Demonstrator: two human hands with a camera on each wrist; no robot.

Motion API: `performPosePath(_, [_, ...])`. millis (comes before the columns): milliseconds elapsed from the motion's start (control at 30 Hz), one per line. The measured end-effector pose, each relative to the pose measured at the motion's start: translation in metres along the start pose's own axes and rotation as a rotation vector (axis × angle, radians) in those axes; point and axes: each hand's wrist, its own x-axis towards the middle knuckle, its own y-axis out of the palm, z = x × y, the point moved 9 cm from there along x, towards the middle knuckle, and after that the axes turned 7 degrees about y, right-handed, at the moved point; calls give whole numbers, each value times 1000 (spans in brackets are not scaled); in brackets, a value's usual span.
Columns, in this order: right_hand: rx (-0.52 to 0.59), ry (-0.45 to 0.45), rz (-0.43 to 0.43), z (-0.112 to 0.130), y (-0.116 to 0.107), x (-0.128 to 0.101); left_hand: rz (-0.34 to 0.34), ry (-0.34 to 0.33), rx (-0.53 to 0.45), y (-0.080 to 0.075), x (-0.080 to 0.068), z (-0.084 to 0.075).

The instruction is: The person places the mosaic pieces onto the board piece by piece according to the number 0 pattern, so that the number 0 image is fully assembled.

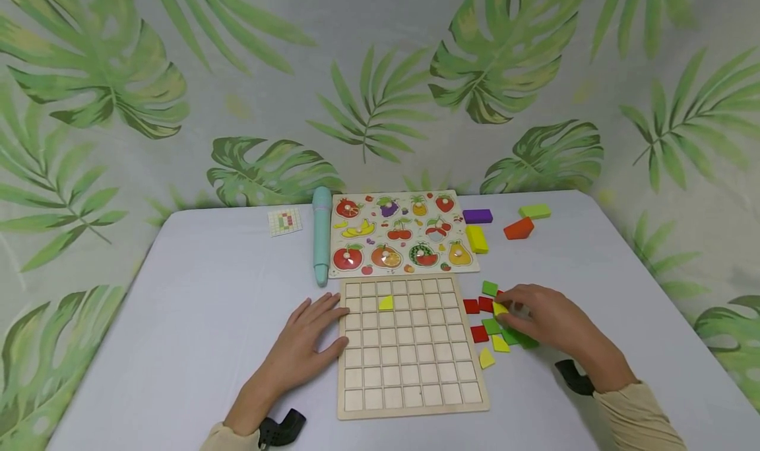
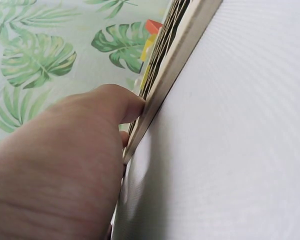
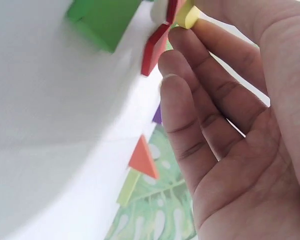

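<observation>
A wooden grid board (image 1: 415,355) lies flat in front of me, with a yellow tile (image 1: 386,302) in its upper part. My left hand (image 1: 305,345) rests at the board's left edge, fingers extended; its thumb (image 2: 125,100) touches the rim in the left wrist view. To the right of the board, my right hand (image 1: 549,316) pinches a small yellow tile (image 3: 186,17) between thumb and index finger, its other fingers loosely bent. Around and under it lie red tiles (image 1: 479,334), green tiles (image 1: 491,326) and more yellow tiles (image 1: 501,343).
Behind the grid board is a fruit puzzle board (image 1: 323,240) beside a teal pen-shaped object (image 1: 322,233). A small pattern card (image 1: 285,222) lies at the back left. Purple (image 1: 477,216), yellow (image 1: 477,239), orange-red (image 1: 519,228) and light green blocks (image 1: 535,211) sit at the back right.
</observation>
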Motion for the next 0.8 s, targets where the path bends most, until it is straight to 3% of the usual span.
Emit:
performPosePath(467, [70,-33,-28,28,-1,23,7,-14,-8,0,-2,0])
performPosePath(700, [41,20,80,24,8,22,-2,-5,-11,-2,-1,-2])
performPosePath(800, [23,-2,95,25,10,21,0,-6,-10,-3,-1,-2])
